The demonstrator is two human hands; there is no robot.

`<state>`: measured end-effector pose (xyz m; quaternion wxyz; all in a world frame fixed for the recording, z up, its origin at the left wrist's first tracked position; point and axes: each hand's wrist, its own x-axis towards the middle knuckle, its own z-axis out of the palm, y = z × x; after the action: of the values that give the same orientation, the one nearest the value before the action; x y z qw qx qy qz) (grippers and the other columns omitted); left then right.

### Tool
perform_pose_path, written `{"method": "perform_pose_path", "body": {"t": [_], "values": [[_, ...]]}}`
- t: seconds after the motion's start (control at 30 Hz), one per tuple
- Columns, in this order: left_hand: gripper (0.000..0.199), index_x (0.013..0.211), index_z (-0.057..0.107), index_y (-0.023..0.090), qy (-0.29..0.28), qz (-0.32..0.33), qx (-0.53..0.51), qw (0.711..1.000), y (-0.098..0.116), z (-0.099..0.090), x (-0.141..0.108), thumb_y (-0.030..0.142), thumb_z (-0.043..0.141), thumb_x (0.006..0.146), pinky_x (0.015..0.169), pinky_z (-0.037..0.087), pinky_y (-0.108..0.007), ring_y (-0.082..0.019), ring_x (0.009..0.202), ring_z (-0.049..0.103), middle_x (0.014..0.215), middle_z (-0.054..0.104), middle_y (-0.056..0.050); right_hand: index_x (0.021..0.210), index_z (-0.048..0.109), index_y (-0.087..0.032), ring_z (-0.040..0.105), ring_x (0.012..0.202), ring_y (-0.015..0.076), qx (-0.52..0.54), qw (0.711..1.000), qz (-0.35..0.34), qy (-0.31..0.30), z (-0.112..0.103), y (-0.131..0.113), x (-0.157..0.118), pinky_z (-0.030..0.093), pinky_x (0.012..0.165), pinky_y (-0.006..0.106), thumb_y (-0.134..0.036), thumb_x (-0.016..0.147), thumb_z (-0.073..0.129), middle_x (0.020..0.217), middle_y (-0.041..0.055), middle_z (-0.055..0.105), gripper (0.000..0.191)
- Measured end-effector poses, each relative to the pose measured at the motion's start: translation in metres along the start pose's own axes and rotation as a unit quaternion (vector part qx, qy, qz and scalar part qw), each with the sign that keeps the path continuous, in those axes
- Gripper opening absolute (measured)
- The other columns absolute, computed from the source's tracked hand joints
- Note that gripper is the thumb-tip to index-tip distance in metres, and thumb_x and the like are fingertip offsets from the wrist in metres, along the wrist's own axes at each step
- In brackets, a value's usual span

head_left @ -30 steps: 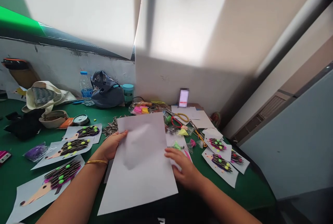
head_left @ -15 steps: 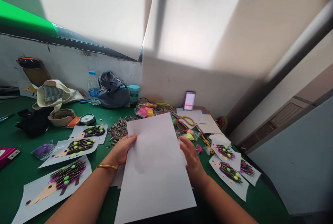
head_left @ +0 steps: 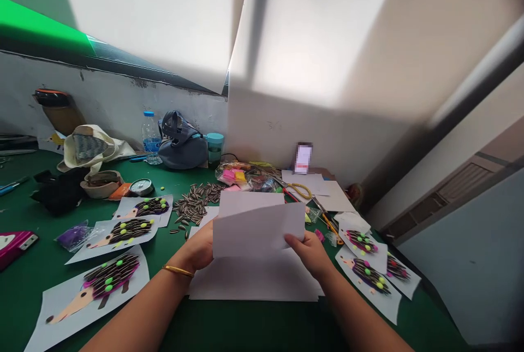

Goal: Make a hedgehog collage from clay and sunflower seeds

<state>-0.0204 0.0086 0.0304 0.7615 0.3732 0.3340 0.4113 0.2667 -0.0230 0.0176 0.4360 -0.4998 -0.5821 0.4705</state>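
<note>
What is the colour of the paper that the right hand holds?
The paper is plain white; it shows best in the head view.

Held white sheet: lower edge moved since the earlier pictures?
Yes. The lower edge of the held white sheet has moved away from the person, toward the propped phone.

Bare forearms [head_left: 139, 304], one golden bracelet [head_left: 178, 270]
It is a thin, rounded band of shiny gold colour, worn on the wrist [head_left: 188, 259], just behind the left hand [head_left: 201, 248].

Bright light above — stretched edges
</note>
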Motion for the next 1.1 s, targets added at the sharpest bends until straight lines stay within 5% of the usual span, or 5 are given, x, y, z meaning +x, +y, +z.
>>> {"method": "perform_pose_path", "body": {"t": [0.13,0.3,0.67,0.9,1.1], "values": [[0.051,0.121,0.063,0.019,-0.037,0.029,0.017,0.999,-0.003,0.001,-0.001,0.026,0.079,0.073,0.064,0.049,-0.025,-0.02,0.078,0.068,0.099,0.075,-0.009,0.101,0.072,-0.013,0.067,0.097,0.0323,0.032,0.995,0.046,0.089,0.008,0.004,0.003,0.051,0.084,0.042,-0.064,0.071,0.072,0.101,0.0127,0.074,0.059],[0.068,0.128,0.058,0.019,-0.062,0.059,-0.032,0.996,-0.007,0.004,-0.002,0.064,0.065,0.077,0.08,0.051,-0.034,-0.028,0.1,0.065,0.116,0.069,-0.014,0.102,0.071,-0.016,0.064,0.105,0.0348,0.023,0.992,0.047,0.111,0.015,0.007,0.004,0.05,0.092,0.045,-0.066,0.07,0.072,0.109,0.0134,0.072,0.059],[0.048,0.113,0.068,0.013,0.037,0.03,0.042,0.998,-0.012,0.007,0.004,0.039,0.078,0.074,0.069,0.05,-0.025,-0.019,0.079,0.067,0.1,0.075,-0.011,0.142,0.041,-0.026,0.043,0.134,0.0299,-0.083,0.983,-0.066,0.151,-0.016,0.0,0.008,0.039,0.107,0.046,-0.056,0.078,0.068,0.146,0.0108,0.046,0.076],[0.05,0.11,0.071,0.012,-0.047,-0.054,0.12,0.99,-0.011,0.016,-0.005,0.043,0.079,0.072,0.067,0.049,-0.027,-0.023,0.078,0.068,0.095,0.075,-0.012,0.113,0.068,-0.026,0.061,0.105,0.0264,-0.309,0.935,-0.029,-0.173,-0.027,-0.08,0.005,0.046,0.084,0.033,-0.051,0.082,0.065,0.113,0.0048,0.068,0.04],[0.047,0.108,0.071,0.016,-0.015,-0.015,0.128,0.992,-0.007,0.009,-0.006,0.04,0.082,0.069,0.068,0.046,-0.024,-0.019,0.08,0.065,0.099,0.074,-0.008,0.072,0.061,-0.018,0.048,0.063,0.0126,-0.334,0.925,0.051,-0.175,-0.009,-0.079,0.013,0.033,0.056,0.024,-0.041,0.084,0.059,0.067,-0.0024,0.055,0.026]]}}
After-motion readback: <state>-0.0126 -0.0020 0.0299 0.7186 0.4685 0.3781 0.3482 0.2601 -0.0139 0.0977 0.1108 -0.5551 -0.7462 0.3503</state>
